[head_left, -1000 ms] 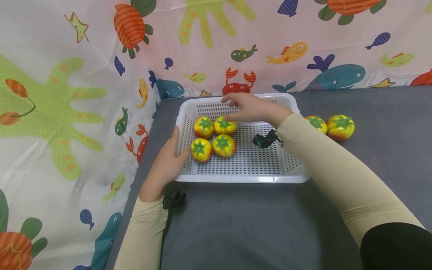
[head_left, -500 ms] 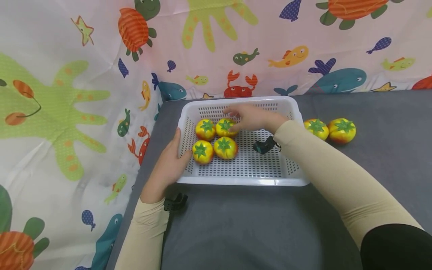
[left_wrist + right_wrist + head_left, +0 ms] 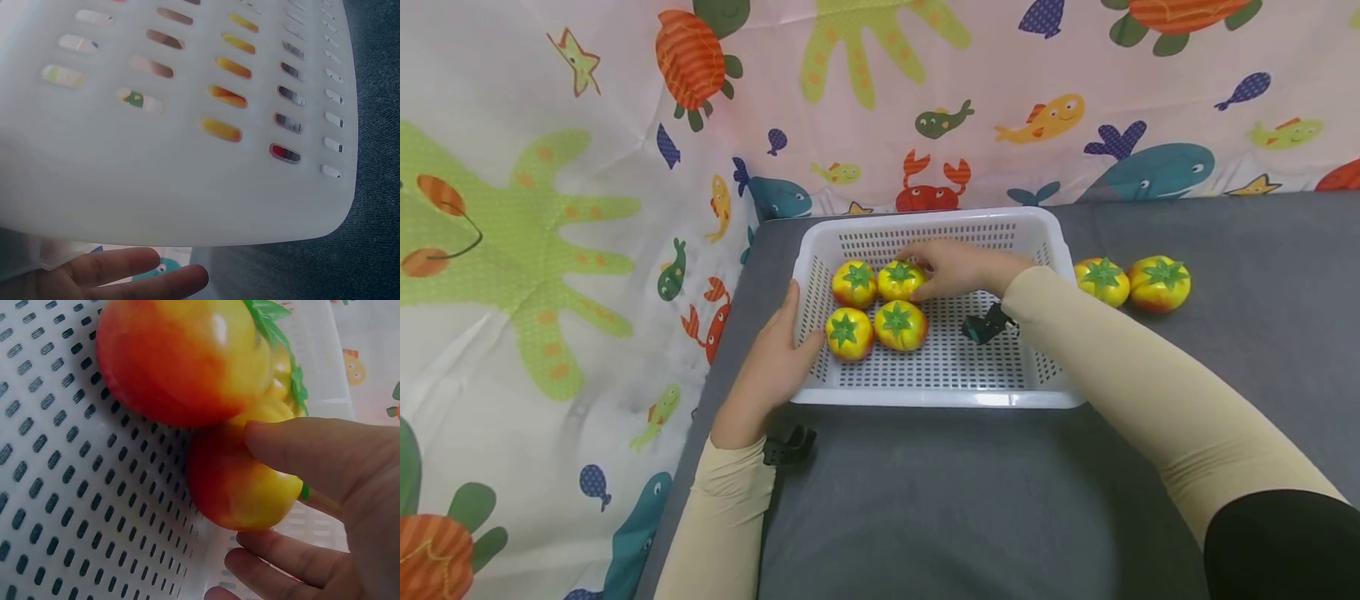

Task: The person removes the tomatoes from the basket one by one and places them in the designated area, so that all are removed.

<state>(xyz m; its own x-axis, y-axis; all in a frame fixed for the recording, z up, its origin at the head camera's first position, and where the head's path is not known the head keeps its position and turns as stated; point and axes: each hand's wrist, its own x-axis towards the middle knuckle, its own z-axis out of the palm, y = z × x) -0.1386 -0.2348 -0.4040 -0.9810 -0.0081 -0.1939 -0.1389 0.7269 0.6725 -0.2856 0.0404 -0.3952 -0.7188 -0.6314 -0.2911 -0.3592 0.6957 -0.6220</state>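
Observation:
A white plastic basket (image 3: 936,398) with slotted walls stands on the table. Grouped at its left end are several yellow-red fruits (image 3: 900,326) with green star-shaped tops. My right hand (image 3: 958,265) reaches into the basket and grips the back right fruit (image 3: 898,280) of the group. Up close in the right wrist view, the thumb lies on one side of this fruit (image 3: 240,487) and the fingers are at the other. My left hand (image 3: 769,367) holds the basket's left end, thumb over the rim. Below the wall in the left wrist view, two fingers (image 3: 147,281) show.
Two more such fruits, a nearer one (image 3: 1102,283) and another (image 3: 1159,285), sit on the grey table (image 3: 925,500) right of the basket. A cloth (image 3: 647,208) printed with sea animals hangs behind and along the left. A dark strap (image 3: 988,323) hangs at my right wrist.
My right hand has lowered into the basket, and its fingers have closed round the back right fruit. The left hand keeps its hold on the basket; the fruits stay in place.

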